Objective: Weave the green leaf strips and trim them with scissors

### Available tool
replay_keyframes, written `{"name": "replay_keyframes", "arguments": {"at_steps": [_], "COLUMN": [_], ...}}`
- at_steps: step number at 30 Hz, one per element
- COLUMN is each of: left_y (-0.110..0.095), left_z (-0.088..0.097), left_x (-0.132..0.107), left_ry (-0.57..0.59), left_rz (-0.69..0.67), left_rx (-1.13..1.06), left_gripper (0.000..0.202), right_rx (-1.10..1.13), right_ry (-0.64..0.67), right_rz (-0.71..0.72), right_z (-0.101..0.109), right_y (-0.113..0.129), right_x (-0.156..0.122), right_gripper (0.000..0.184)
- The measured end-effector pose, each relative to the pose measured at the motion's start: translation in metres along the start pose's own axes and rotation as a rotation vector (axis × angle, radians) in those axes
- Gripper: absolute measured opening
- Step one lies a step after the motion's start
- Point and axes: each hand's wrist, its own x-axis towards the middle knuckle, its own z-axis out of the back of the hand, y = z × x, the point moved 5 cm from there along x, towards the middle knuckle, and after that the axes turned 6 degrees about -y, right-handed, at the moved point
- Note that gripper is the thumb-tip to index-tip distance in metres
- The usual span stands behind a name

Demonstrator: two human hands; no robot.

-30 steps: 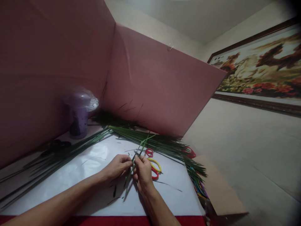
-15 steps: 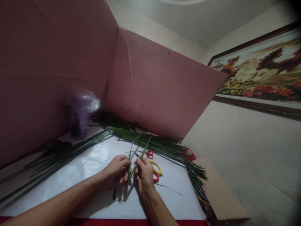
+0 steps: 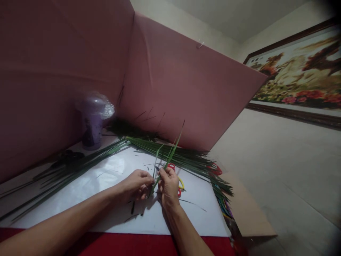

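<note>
Long green leaf strips (image 3: 173, 148) rise between my two hands, above the white tabletop (image 3: 112, 213). My right hand (image 3: 169, 185) is closed, its thumb and fingers pinching the broad strip, whose tip points up and away. Beside it my left hand (image 3: 140, 183) is closed too, its fingertips pinching a thinner strip (image 3: 156, 156); the strips meet in a V low between the hands. Partly hidden behind my right hand lie scissors with yellow and red handles (image 3: 182, 184). Another red-handled pair of scissors (image 3: 171, 165) lies just beyond.
Bundles of long palm leaves (image 3: 183, 158) spread across the back and left (image 3: 80, 169). A purple cup (image 3: 92, 129) under clear plastic stands at the back left. Pink panels (image 3: 181, 85) wall the table. Leaf scraps (image 3: 132, 207) lie in front; a brown board (image 3: 249, 209) is at the right.
Both hands have moved slightly right and closer together with the leaf strips. The broad strip's tip now reaches higher. The whole view has shifted a little.
</note>
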Motion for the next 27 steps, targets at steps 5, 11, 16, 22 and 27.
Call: {"name": "replay_keyframes", "arguments": {"at_steps": [5, 11, 16, 22, 27], "left_y": [-0.003, -0.003, -0.004, -0.008, -0.008], "left_z": [-0.005, -0.009, -0.007, -0.004, -0.004], "left_x": [-0.006, -0.007, -0.005, -0.004, -0.005], "left_ry": [0.108, 0.196, 0.153, 0.112, 0.061], "left_rz": [0.014, 0.045, 0.021, -0.014, -0.005], "left_rx": [0.079, 0.069, 0.069, 0.058, 0.112], "left_gripper": [0.016, 0.014, 0.012, 0.012, 0.016], "right_rx": [-0.017, 0.044, 0.037, -0.034, -0.265], "right_ry": [0.001, 0.022, 0.023, -0.022, -0.047], "right_rz": [0.048, 0.065, 0.072, 0.096, 0.253], "right_z": [0.0, 0.0, 0.001, 0.005, 0.008], "right_y": [0.007, 0.013, 0.014, 0.009, 0.01], "right_x": [0.0, 0.001, 0.002, 0.004, 0.007], "right_gripper": [0.033, 0.033, 0.031, 0.036, 0.032]}}
